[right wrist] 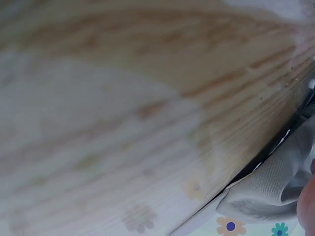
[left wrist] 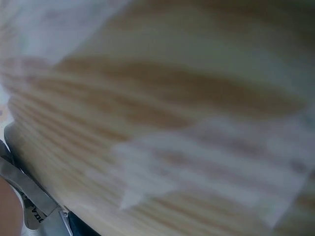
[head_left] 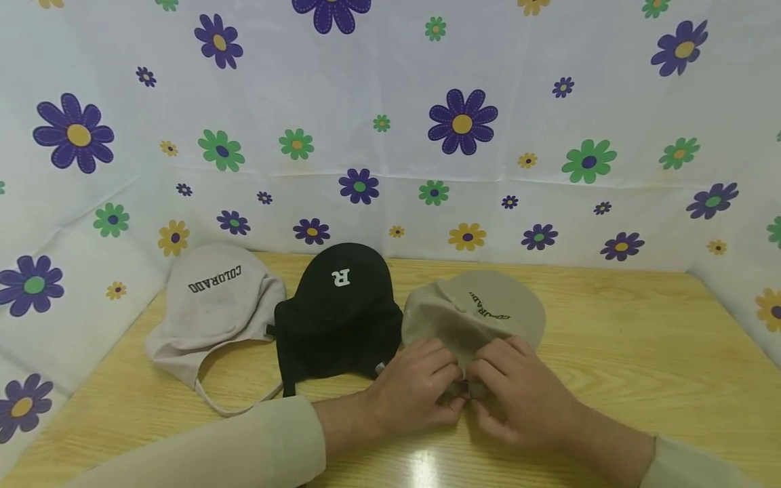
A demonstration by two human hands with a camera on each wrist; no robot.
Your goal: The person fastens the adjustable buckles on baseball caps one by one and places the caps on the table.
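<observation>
A beige cap (head_left: 509, 298) with dark lettering lies at the right of three caps in the head view, its back strap toward the person. Both hands meet at that strap: the left hand (head_left: 410, 388) pinches its left part and the right hand (head_left: 526, 394) pinches its right part, with a small dark buckle (head_left: 465, 388) between the fingertips. The left wrist view catches the strap (left wrist: 29, 189) at its lower left corner. Grey-beige cap fabric (right wrist: 270, 189) shows at the lower right of the right wrist view, beside part of a finger (right wrist: 306, 206).
A black cap (head_left: 344, 318) with a white R lies just left of the beige one. Farther left is a pale cap (head_left: 213, 298) marked COLORADO, its strap loop toward the front. The wooden table (head_left: 647, 339) ends at a flowered cloth (head_left: 390, 81) behind.
</observation>
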